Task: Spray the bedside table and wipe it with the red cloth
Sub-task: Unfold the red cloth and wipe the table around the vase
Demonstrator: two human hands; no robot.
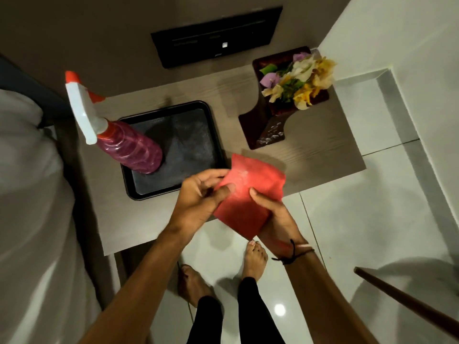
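The red cloth [250, 192] is folded and held in the air over the front edge of the light wood bedside table [320, 150]. My left hand [201, 197] pinches its left side and my right hand [275, 217] grips its lower right part. A spray bottle [124, 142] with pink liquid, a white head and a red nozzle stands upright on a black tray [191, 145] at the table's left, apart from both hands.
A dark wooden vase [273, 120] with mixed flowers stands at the table's back right. A black wall panel [216, 36] hangs behind. White bedding [27, 194] lies on the left. White floor tiles and my bare feet are below; a dark wooden edge [407, 299] juts in lower right.
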